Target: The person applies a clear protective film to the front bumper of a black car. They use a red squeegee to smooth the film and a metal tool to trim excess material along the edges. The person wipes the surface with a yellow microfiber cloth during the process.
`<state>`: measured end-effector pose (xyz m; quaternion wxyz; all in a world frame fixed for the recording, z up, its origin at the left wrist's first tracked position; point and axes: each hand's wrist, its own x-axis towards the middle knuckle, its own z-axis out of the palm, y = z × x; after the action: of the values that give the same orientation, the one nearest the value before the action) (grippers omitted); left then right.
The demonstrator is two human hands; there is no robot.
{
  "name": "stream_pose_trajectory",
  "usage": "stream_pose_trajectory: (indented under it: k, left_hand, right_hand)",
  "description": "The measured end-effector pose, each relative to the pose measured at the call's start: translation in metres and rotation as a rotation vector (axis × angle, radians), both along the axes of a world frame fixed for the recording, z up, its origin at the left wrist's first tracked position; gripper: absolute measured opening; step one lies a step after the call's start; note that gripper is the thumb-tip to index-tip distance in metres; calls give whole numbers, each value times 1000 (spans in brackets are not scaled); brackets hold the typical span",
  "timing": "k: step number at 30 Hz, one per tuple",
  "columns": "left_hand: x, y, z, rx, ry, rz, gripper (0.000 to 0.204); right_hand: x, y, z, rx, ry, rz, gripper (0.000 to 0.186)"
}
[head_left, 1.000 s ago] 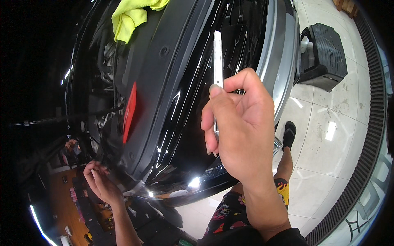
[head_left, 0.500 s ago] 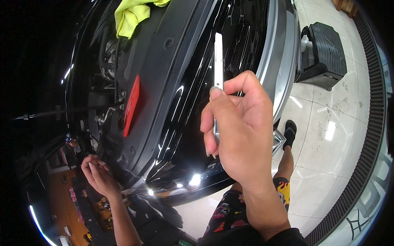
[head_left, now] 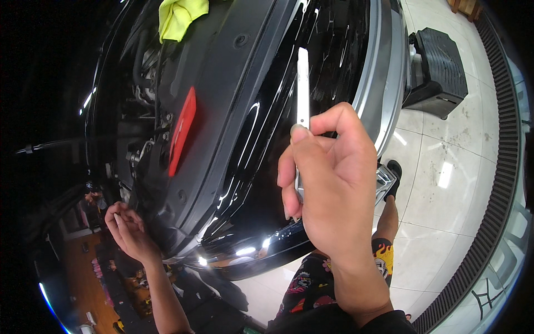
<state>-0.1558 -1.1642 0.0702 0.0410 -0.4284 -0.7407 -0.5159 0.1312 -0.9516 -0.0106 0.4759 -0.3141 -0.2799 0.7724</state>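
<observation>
My right hand (head_left: pixel 336 183) grips a slim silver snap-off utility knife (head_left: pixel 303 89) between thumb and fingers. The knife points up and away over the glossy black front (head_left: pixel 261 172) of a car, its slanted tip at the top. Its lower end is partly hidden behind my palm. At the left, my left hand (head_left: pixel 129 234) hovers or rests by the corner of the engine bay; I cannot tell whether it touches. Its fingers are loosely bent and apart, with nothing visible in them. A red flat scraper-like piece (head_left: pixel 183 131) lies on the black plastic cover (head_left: pixel 214 106) between my hands.
A yellow-green cloth (head_left: pixel 181 19) lies on the engine bay's far part. A thin black rod (head_left: pixel 83 146) crosses the left side. Beyond the silver bumper trim (head_left: pixel 374 78), a black box-like stool (head_left: pixel 442 72) stands on the tiled floor (head_left: pixel 439 206), with a dark floor grating (head_left: pixel 498 183) farther right.
My right hand and the knife have shifted slightly right and down in view. My left hand appears a little farther left and up. Both hold the same pose.
</observation>
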Motion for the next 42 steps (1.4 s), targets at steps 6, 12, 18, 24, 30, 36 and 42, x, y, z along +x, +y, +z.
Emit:
stream_pose_trajectory:
  k: [6,12,18,24,30,36,42]
  left_hand:
    - [-1,0,-2,32,-45,-2,25]
    - [-3,-3,-2,35,-49,-39,23]
    - [-1,-1,-4,50,-52,-61,23]
    - [-3,-3,-3,37,-67,-92,25]
    - [1,-1,-2,23,-79,-70,26]
    - [-3,-4,0,9,-98,-105,26]
    - [2,0,-2,30,-108,-72,28]
  right_hand:
    - [-3,-9,1,-7,1,-30,11]
    - [-6,-14,9,-66,19,-13,11]
    - [-9,-19,12,-52,-3,-28,12]
    - [-12,-24,14,-65,4,-48,11]
    - [-12,-35,13,-58,-11,-51,10]
    - [-13,-41,13,-50,-6,-57,9]
    - [-14,-49,16,-72,-13,-50,9]
